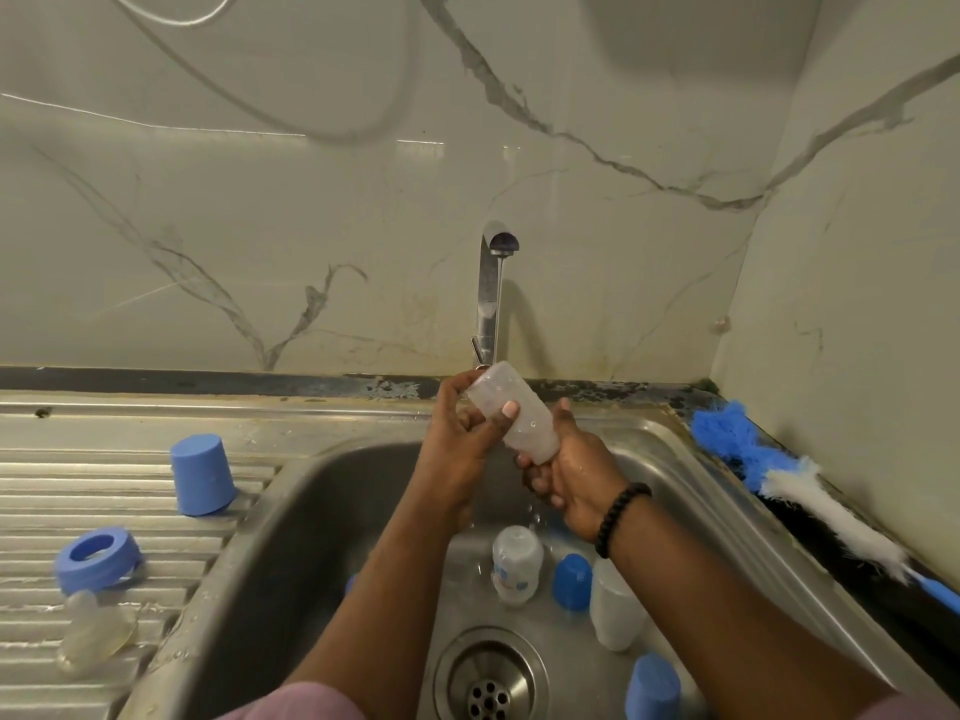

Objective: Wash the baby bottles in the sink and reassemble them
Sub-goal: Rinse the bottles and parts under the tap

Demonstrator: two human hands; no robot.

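Observation:
A clear baby bottle (511,413) is held tilted over the sink (322,511), just under the tap (491,293). My left hand (457,433) grips its upper body, thumb across the front. My right hand (566,475) wraps the lower end, and water drips from it. Down in the basin lie a printed clear bottle (517,563), a frosted bottle (613,610) and two blue caps (571,582) (652,688). On the drainboard stand a blue cap (201,474), a blue collar ring (97,558) and a clear teat (96,631).
A blue and white bottle brush (795,485) lies along the counter's right edge against the wall. The drain (488,693) sits at the front of the basin. A marble backsplash rises behind the tap. The ribbed drainboard (31,517) stretches to the left.

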